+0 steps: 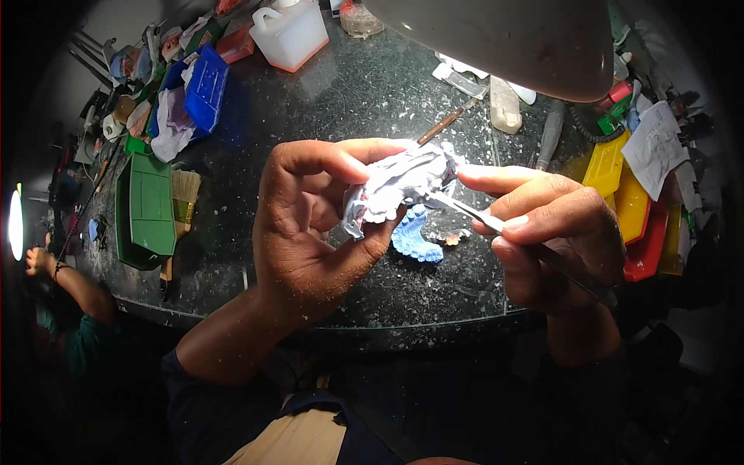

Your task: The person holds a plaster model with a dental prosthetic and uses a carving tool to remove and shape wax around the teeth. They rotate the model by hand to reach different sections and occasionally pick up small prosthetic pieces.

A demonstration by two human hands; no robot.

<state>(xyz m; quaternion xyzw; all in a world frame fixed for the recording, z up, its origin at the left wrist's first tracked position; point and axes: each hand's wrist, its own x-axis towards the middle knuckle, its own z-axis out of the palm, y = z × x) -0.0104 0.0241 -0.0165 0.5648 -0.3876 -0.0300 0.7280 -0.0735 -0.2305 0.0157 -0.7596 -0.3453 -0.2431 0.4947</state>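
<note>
My left hand [298, 205] grips a white, lumpy plaster dental piece [397, 186] between the thumb below and the fingers above. Strong light washes out much of its surface. In my right hand [554, 221] is a slim metal carving tool [469, 211], held like a pen, its tip at the piece's right side. The right forefinger reaches to the upper right edge of the plaster. Below, on the table, lies a blue dental arch model [417, 240], partly hidden by the left thumb and the piece. Small reddish fragments [453, 239] lie beside it.
A lamp shade [504, 39] overhangs the far right. Green [147, 209] and blue bins [209, 89], a brush [184, 198] and a white jug [288, 39] stand left; yellow [608, 167] and red bins [647, 248] right. A brown-handled tool [442, 125] lies beyond. Another person's arm [74, 287] shows far left.
</note>
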